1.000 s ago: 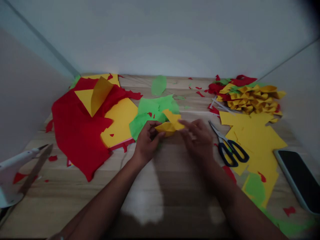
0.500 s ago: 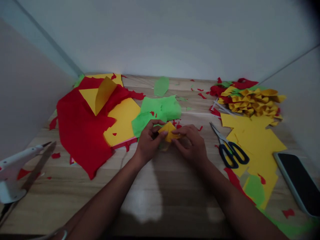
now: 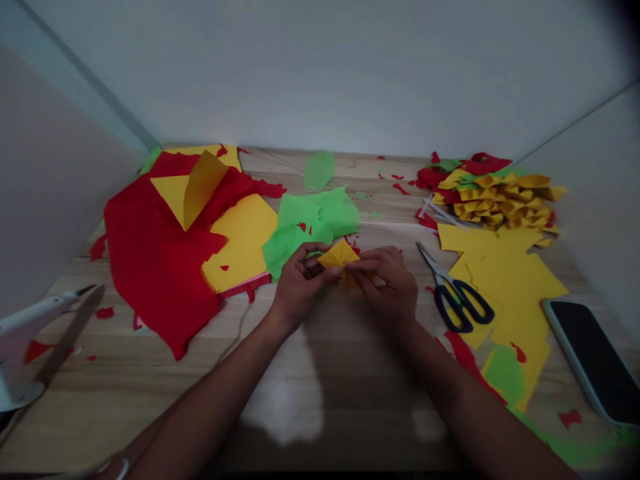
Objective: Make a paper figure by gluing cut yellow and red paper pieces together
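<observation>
The left grip [image 3: 296,288] and the right grip [image 3: 393,283] are close together, and both pinch one small yellow paper [image 3: 340,251]. The left grip has its thumb and fingers closed on the paper's left side, and the right grip has its finger and thumb closed on the right side. So the yellow paper is right between them. It has fold lines that spread out like a fan, and one corner points away from the person.

Just past the two grips is a crumpled green paper [image 3: 320,213] with tiny red bits on it. Farther past that is a green oval [image 3: 319,171].

To the left of the left grip lies a big red sheet [image 3: 160,273], with a bent yellow piece [image 3: 203,187] on top. A flat yellow sheet [image 3: 247,230] pokes out between them. Far to the left is a white glue gun [image 3: 30,319], cut off by the edge of the view.

Near the right grip, on its right, scissors [image 3: 453,287] lie a bit open on the worktop [image 3: 360,407]. Past them are yellow sheets [image 3: 520,273], a heap of folded yellow pieces [image 3: 500,203], and a phone [image 3: 593,360] farthest right.
</observation>
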A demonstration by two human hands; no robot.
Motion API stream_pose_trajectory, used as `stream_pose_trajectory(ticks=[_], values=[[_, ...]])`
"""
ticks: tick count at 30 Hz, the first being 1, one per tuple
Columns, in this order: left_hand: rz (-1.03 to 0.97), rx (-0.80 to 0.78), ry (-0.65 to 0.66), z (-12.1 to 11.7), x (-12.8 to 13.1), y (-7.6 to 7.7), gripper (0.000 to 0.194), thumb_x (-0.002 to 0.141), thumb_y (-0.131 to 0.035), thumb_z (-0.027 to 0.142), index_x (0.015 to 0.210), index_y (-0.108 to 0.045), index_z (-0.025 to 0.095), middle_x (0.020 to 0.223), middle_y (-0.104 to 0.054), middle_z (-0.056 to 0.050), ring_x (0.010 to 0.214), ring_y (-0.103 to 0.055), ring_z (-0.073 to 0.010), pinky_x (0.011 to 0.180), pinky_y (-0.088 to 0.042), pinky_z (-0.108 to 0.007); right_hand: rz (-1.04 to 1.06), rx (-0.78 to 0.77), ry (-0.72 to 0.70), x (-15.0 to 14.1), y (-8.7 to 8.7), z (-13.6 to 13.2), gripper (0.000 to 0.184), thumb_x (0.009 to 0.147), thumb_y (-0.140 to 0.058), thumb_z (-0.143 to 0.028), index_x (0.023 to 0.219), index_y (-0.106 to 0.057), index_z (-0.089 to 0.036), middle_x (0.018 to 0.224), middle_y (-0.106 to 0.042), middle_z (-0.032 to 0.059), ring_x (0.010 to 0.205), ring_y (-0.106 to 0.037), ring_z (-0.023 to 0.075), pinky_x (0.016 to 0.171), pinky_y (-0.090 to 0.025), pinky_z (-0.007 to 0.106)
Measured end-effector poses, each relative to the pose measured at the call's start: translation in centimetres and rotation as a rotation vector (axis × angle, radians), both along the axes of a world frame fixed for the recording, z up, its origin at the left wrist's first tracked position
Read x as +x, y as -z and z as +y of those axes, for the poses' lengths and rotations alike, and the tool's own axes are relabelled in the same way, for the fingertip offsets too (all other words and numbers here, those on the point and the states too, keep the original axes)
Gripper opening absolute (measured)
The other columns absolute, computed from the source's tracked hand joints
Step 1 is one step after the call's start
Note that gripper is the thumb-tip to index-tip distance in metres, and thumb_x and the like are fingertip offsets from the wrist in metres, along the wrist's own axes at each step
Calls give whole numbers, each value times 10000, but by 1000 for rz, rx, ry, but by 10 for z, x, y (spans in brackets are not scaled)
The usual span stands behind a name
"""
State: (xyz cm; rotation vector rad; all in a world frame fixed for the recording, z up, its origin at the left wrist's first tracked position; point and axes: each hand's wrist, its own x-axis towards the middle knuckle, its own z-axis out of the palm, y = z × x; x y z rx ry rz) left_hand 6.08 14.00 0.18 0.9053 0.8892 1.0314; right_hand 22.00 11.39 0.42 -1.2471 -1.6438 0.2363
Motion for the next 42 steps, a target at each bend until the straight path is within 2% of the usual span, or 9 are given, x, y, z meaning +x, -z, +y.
stream_pose_trajectory(ticks=[3, 7, 12, 17, 20, 24, 29, 36, 42], values=[[20, 15, -2, 0, 0, -3, 440, 673, -811, 281, 996, -520, 216, 723, -703, 32, 613, -660, -116, 617, -535, -225, 49, -45, -23, 0, 1, -2, 85, 872, -653, -230, 913, -714, -273, 848, -711, 24, 836, -631, 213, 797, -490, 393], [95, 76, 21, 1, -4, -5, 353, 742, -758, 313, 996, -534, 214, 649, -644, 50, 580, -615, -106, 572, -487, -206, 146, -120, -22, 1, 3, -3, 241, 886, -616, -264, 1121, -666, -279, 973, -709, 31, 905, -649, 209, 838, -511, 382], [201, 185, 4, 2, -6, -4, 350, 785, -726, 317, 1088, -586, 215, 583, -526, 74, 524, -526, -89, 518, -421, -190, 208, -179, -49, 0, 6, -2, 267, 845, -657, -256, 1110, -672, -284, 877, -688, 2, 815, -635, 179, 797, -517, 340], [398, 369, -124, -1, -7, -2, 266, 768, -741, 321, 967, -595, 223, 803, -675, 0, 708, -628, -137, 664, -490, -239, 356, -210, -3, -3, 7, 0, 158, 834, -656, -224, 986, -687, -255, 786, -653, -15, 739, -615, 149, 714, -514, 286], [617, 538, -125, -3, -8, 1, 252, 725, -784, 344, 898, -645, 224, 861, -700, -16, 749, -630, -161, 726, -494, -280, 462, -238, 21, -5, 8, 1, 184, 824, -662, -215, 1004, -669, -251, 765, -640, -26, 701, -611, 134, 666, -513, 260], [751, 600, -158, -5, -7, 4, 272, 721, -792, 349, 945, -684, 237, 878, -713, -21, 775, -632, -187, 754, -488, -319, 554, -302, 3, -8, 10, 1, 257, 827, -660, -231, 1081, -630, -255, 761, -646, -29, 675, -627, 134, 590, -504, 238], [758, 617, -161, -3, -9, 3, 178, 766, -758, 300, 929, -723, 237, 862, -724, -24, 780, -643, -186, 780, -486, -329, 509, -345, -57, -8, 10, 1, 356, 829, -659, -241, 1175, -577, -253, 720, -625, -41, 619, -606, 134, 560, -489, 241], [733, 646, -196, -1, -12, 3, 90, 807, -718, 262, 888, -743, 235, 864, -746, -25, 828, -662, -186, 785, -501, -327, 544, -404, -101, -7, 11, 0, 401, 814, -704, -295, 1195, -582, -264, 975, -700, 26, 772, -671, 165, 712, -539, 304], [657, 656, 2, 4, -16, 3, 127, 836, -669, 256, 950, -721, 232, 883, -734, -27, 835, -657, -173, 798, -511, -302, 583, -477, -231, 2, 10, 6, 288, 809, -716, -329, 1077, -650, -244, 990, -716, 44, 911, -677, 205, 775, -537, 326]])
